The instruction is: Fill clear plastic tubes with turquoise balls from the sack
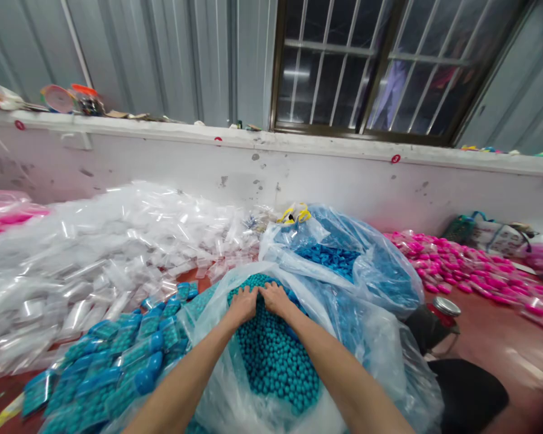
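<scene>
Both of my hands are inside a large clear plastic bag [226,386] filled with small teal balls [280,358]. My left hand [243,303] and my right hand [275,299] are side by side over the far part of the heap, thumbs almost meeting. Their fingers are bent downward and look closed, but the fingertips and whatever they grip are hidden. Left of the bag lies a pile of filled clear containers [138,355] with blue caps, holding similar teal balls. Just behind stands another plastic bag with small blue pieces [328,258].
A broad heap of empty clear containers [117,253] covers the floor at left. Pink filled packages [470,271] lie at right, near a jar with a metal lid [446,307]. A white wall with a ledge [317,141] and a barred window [344,66] stand behind.
</scene>
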Motion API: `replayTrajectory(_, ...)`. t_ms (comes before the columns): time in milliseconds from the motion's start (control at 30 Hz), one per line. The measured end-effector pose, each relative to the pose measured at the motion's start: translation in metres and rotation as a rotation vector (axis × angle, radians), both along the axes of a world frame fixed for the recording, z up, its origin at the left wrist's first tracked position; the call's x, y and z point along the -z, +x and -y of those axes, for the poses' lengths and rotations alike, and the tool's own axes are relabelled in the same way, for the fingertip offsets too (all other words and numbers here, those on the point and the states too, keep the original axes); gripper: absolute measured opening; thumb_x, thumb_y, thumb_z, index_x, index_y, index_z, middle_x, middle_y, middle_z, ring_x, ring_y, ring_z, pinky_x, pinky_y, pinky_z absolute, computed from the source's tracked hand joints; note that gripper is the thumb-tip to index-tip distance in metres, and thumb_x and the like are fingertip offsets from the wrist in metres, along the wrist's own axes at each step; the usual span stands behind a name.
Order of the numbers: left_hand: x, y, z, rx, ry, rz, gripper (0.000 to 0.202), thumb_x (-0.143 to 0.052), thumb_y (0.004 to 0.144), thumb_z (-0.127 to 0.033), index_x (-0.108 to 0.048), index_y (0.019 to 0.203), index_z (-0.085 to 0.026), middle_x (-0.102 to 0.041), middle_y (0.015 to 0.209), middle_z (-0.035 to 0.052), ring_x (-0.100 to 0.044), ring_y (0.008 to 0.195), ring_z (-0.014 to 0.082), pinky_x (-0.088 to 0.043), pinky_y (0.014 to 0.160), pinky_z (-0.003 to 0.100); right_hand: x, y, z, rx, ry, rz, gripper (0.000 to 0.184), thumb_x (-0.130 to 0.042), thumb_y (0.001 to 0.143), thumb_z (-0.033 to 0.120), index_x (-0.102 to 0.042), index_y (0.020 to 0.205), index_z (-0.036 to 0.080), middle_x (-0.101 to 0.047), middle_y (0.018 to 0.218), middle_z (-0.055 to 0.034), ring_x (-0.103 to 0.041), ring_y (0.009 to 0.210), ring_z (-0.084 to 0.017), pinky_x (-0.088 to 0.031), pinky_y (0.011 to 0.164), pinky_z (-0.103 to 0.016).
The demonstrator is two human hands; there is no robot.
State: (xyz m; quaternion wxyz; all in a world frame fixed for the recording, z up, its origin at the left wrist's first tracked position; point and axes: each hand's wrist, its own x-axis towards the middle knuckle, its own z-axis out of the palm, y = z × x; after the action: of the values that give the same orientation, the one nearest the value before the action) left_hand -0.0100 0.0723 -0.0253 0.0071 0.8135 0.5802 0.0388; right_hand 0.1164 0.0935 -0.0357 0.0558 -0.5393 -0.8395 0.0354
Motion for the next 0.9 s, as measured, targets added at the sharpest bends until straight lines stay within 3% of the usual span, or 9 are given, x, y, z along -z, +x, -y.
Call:
replayTrajectory(167,0.015,-0.009,0.016,0.064,-0.049,-0.001,0.038,-0.024,0.083,-0.009,-0.048,0.112,-0.013,-0.054,0.106,0.0142,-0.053,0.093,0.0228,-0.040,0.080,0.036,0.010,0.008,0.019,-0.064,-0.071,-0.106,0.029,-0.032,0.086,0.011,-0.055,0.102,0.019,-0.056,0.102,-0.0085,-0.048,0.099,-0.021,-0.041,0.082,-0.035)
replayTrajectory(300,0.012,-0.018,0.041,0.100,-0.053,0.000,0.038,-0.029,0.082,-0.010,-0.048,0.114,-0.017,-0.056,0.103,0.0116,-0.053,0.093,0.0224,-0.039,0.080,0.036,0.010,0.019,0.037,-0.040,-0.082,-0.238,0.036,-0.034,0.080,0.004,-0.053,0.107,0.019,-0.056,0.101,-0.0072,-0.051,0.096,-0.019,-0.040,0.085,-0.034)
replayTrajectory(400,0.004,-0.017,0.056,-0.003,0.051,0.091,0.040,-0.034,0.081,-0.012,-0.044,0.120,-0.015,-0.054,0.109,0.0143,-0.049,0.102,0.0268,-0.035,0.086,0.041,0.005,0.028,0.043,0.068,-0.037,-0.340,0.047,-0.032,0.075,0.001,-0.043,0.120,0.013,-0.054,0.107,-0.0109,-0.050,0.101,-0.019,-0.039,0.088,-0.036)
replayTrajectory(500,-0.003,-0.005,0.066,-0.100,0.015,0.384,0.032,-0.039,0.082,-0.022,-0.053,0.110,-0.013,-0.060,0.098,0.0128,-0.052,0.098,0.0256,-0.036,0.085,0.038,-0.003,0.033,0.054,0.201,-0.076,-0.601,0.045,-0.034,0.076,0.010,-0.037,0.121,0.011,-0.055,0.102,-0.0103,-0.055,0.091,-0.018,-0.046,0.078,-0.035)
replayTrajectory(600,-0.003,0.012,0.072,-0.160,-0.378,0.843,0.030,-0.039,0.081,-0.032,-0.057,0.094,-0.013,-0.063,0.081,0.0081,-0.059,0.073,0.0185,-0.042,0.067,0.029,-0.007,0.031,0.075,0.282,-0.281,-1.170,0.040,-0.046,0.072,0.023,-0.040,0.111,0.015,-0.055,0.094,-0.0059,-0.059,0.081,-0.017,-0.051,0.066,-0.031)
replayTrajectory(667,0.002,0.024,0.077,-0.228,-0.635,1.196,0.031,-0.039,0.080,-0.037,-0.054,0.092,-0.013,-0.063,0.077,0.0056,-0.056,0.058,0.0131,-0.039,0.054,0.024,-0.006,0.027,0.091,0.307,-0.358,-1.431,0.035,-0.051,0.065,0.027,-0.045,0.098,0.017,-0.054,0.090,-0.0039,-0.059,0.080,-0.017,-0.051,0.066,-0.030)
replayTrajectory(767,0.011,0.037,0.088,-0.332,-0.722,1.550,0.031,-0.044,0.077,-0.037,-0.050,0.095,-0.013,-0.062,0.074,0.0028,-0.054,0.052,0.0091,-0.037,0.048,0.019,-0.002,0.022,0.110,0.377,-0.341,-1.518,0.027,-0.054,0.061,0.028,-0.048,0.086,0.018,-0.055,0.085,-0.0025,-0.058,0.077,-0.017,-0.051,0.065,-0.029)
replayTrajectory(833,0.014,0.039,0.094,-0.369,-0.654,1.590,0.030,-0.046,0.075,-0.034,-0.049,0.096,-0.014,-0.061,0.074,0.0015,-0.056,0.055,0.0096,-0.039,0.050,0.019,-0.001,0.023,0.119,0.384,-0.353,-1.449,0.023,-0.053,0.063,0.027,-0.050,0.084,0.019,-0.057,0.083,-0.0020,-0.058,0.075,-0.017,-0.051,0.064,-0.030)
replayTrajectory(900,0.013,0.034,0.099,-0.359,-0.580,1.481,0.027,-0.043,0.076,-0.031,-0.049,0.096,-0.015,-0.061,0.078,0.0016,-0.058,0.061,0.0116,-0.042,0.051,0.021,-0.001,0.029,0.126,0.334,-0.402,-1.291,0.018,-0.050,0.067,0.024,-0.053,0.084,0.018,-0.059,0.082,-0.0021,-0.059,0.075,-0.018,-0.050,0.063,-0.030)
